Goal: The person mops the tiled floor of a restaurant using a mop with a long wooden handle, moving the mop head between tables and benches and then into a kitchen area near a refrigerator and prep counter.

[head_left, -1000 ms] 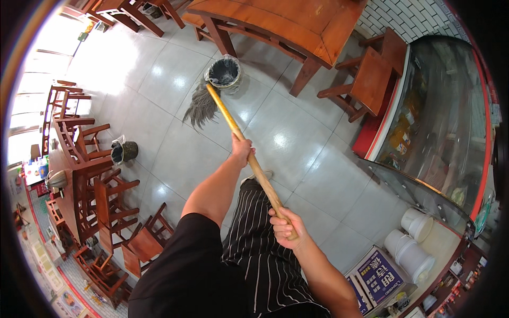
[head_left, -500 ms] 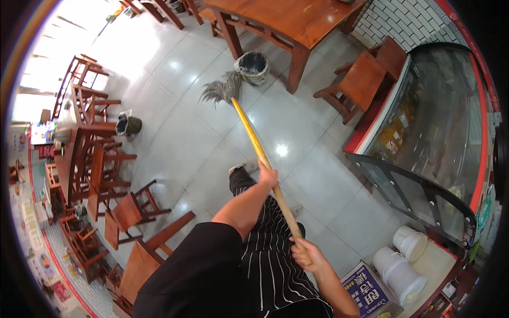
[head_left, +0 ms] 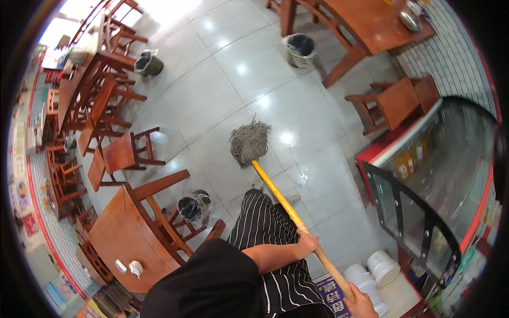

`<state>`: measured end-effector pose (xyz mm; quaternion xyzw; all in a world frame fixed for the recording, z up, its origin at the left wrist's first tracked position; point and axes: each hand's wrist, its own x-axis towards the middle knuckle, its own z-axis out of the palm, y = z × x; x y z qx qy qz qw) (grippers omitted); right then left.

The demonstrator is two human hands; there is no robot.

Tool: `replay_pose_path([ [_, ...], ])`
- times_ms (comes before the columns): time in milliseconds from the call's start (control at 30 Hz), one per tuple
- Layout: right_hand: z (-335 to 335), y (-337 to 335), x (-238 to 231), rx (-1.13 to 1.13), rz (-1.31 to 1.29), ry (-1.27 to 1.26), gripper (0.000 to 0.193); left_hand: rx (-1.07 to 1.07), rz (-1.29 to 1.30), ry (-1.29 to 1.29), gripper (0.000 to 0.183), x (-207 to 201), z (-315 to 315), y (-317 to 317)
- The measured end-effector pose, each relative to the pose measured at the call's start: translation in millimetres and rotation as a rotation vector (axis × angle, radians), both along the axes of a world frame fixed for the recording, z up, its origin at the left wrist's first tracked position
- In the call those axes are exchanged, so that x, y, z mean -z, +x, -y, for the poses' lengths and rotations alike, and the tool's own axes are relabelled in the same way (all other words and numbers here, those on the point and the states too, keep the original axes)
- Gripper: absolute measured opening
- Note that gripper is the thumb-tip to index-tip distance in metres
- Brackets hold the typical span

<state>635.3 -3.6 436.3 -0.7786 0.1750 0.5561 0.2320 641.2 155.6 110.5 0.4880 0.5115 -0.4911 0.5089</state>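
Observation:
A string mop lies across the middle of the view, its grey mop head [head_left: 249,142] spread on the tiled floor. From there its yellow wooden handle [head_left: 275,192] slants down to the right. My left hand [head_left: 307,243] is closed around the handle about midway. Farther back, near the handle's upper end, my right hand [head_left: 361,304] grips it by the lower edge of the view. Under my arms shows a black striped apron [head_left: 265,222], and one shoe [head_left: 289,200] stands beside the handle.
Wooden tables [head_left: 130,238] and chairs [head_left: 121,153] line the left. Bins with liners [head_left: 194,208] stand by the furniture, one near the far table [head_left: 366,21]. At right are a chair [head_left: 395,100], a glass display case [head_left: 429,153], white buckets [head_left: 383,268] and a purple box [head_left: 331,294].
The mop head has come back toward me across the floor, away from the far bin. Both hands have moved down and right with the handle, and the view has shifted.

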Motion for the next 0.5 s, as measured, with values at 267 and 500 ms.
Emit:
replay_pose_path([
  [267, -135.0, 59.2, 178.3, 0.119, -0.035, 0.255, 0.053, -0.196, 0.422, 0.246, 0.080, 65.8, -229.8, 126.1],
  [500, -377.4, 217.7, 269.5, -0.135, 0.235, 0.302, 0.030, 0.152, 0.898, 1.662, 0.063, 28.5, -595.6, 88.2],
])
